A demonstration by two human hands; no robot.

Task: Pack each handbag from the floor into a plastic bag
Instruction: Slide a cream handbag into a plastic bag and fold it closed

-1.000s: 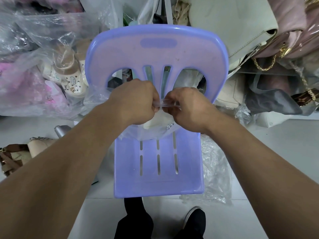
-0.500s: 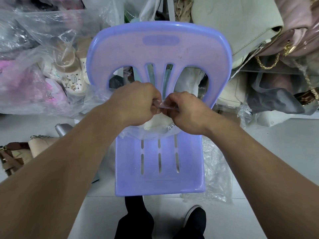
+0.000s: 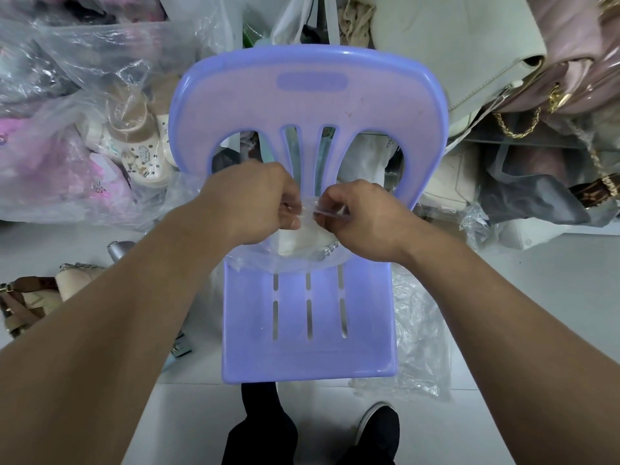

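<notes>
1. Chair: moulded lilac plastic, smooth, low sheen.
2. Plastic bag: thin clear film, glossy, wrinkled.
3. Handbag inside the bag: cream, matt; chain silver metal.
4. Floor: pale, smooth, matt.
5. Tan handbag at the floor's left edge: brown strap, leather-like.

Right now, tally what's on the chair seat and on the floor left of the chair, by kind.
Cream handbag, on the seat inside the plastic bag: 1
Plastic bag, pinched by left hand and right hand: 1
Handbags on the floor at left: at least 2, overlapping
Total: at least 4
</notes>
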